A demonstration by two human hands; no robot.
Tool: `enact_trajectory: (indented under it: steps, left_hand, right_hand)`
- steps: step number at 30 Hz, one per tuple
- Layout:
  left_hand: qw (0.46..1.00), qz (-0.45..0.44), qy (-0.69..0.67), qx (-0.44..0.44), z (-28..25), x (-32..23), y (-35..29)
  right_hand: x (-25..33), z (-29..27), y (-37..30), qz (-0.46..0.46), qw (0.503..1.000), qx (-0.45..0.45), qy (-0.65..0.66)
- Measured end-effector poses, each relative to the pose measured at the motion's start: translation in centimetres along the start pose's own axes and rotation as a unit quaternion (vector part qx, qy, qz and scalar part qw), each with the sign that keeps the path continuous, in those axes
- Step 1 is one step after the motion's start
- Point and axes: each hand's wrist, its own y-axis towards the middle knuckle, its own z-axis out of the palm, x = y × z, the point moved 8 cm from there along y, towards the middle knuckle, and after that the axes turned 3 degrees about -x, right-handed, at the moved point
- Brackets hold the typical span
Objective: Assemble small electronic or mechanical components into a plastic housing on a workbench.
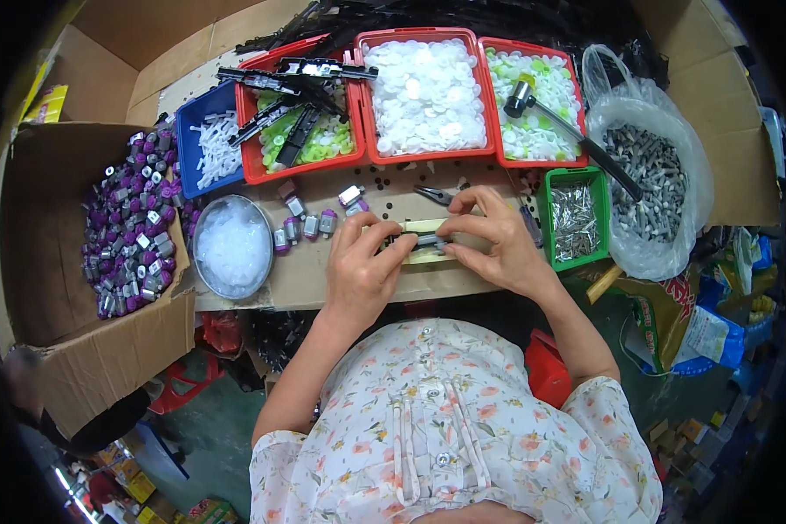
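My left hand and my right hand meet at the middle of the bench over a cream-coloured block. Between my fingertips is a slim black and grey part lying along the block; my fingers hide much of it. Both hands pinch it, one at each end. Just beyond my right hand lie pliers with dark jaws. Several small motors, silver with purple ends, stand on the cardboard left of my left hand.
A carton of motors and a round bowl of whitish grease-like stuff stand left. Behind are a blue bin, red bins of plastic parts, black housings and a hammer. Right are a green bin and a bag of metal parts.
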Motion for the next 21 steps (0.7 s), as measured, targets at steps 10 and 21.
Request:
enact_trajectory:
  steps: [10,21]
  left_hand:
    - [1.000,-0.018,0.002,0.003,-0.1,0.0,-0.1]
    - [1.000,-0.011,0.003,-0.006,0.0,0.2,-0.4]
  right_hand:
    - [-1.3,0.6,-0.7,0.079,0.994,0.031,0.069]
    - [-2.1,1.1,-0.7,0.117,0.988,0.022,0.097]
